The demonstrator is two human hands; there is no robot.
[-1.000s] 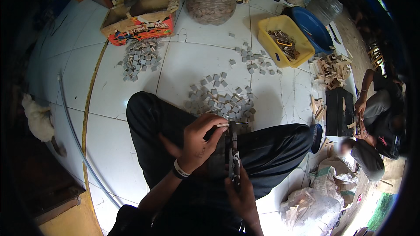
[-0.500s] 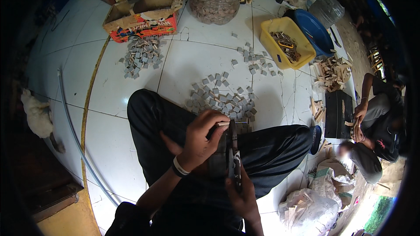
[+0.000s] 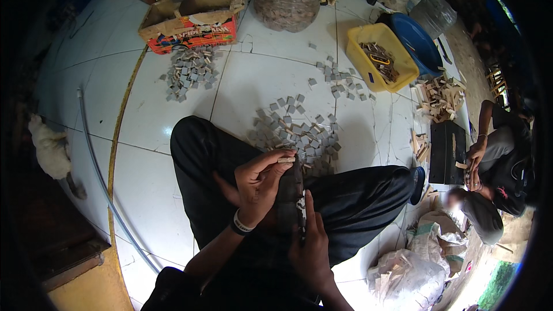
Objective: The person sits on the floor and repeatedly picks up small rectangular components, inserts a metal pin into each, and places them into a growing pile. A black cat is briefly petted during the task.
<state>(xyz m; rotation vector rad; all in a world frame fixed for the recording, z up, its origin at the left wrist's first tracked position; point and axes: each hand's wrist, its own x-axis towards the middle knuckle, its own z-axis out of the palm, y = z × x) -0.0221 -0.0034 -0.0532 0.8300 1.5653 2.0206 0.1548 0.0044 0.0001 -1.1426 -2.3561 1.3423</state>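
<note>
Pinched between the fingertips and thumb of my left hand (image 3: 257, 187) is a small wooden piece (image 3: 286, 160), its pale edge showing. My right hand (image 3: 311, 247) is closed round a long, dark tool (image 3: 300, 204) with white patches, held upright over my lap. The tool's upper end lies right beside the wooden piece; whether they touch I cannot tell. Its exact kind does not show. Just beyond my hands, a pile of small grey-faced square blocks (image 3: 305, 135) spreads over the white tiles between my knees.
More grey blocks lie in a heap (image 3: 190, 75) by a red cardboard box (image 3: 193, 34) and near a yellow basin (image 3: 377, 80). A large clear plastic container (image 3: 288, 0) stands behind. At right, a person (image 3: 495, 161) works beside wood offcuts (image 3: 440, 98). A cat (image 3: 50, 147) lies left, past a grey hose (image 3: 95, 161).
My left hand has moved slightly left with the wooden piece, away from the tool. My right hand's fingers have shifted up along the tool, which now looks narrower.
</note>
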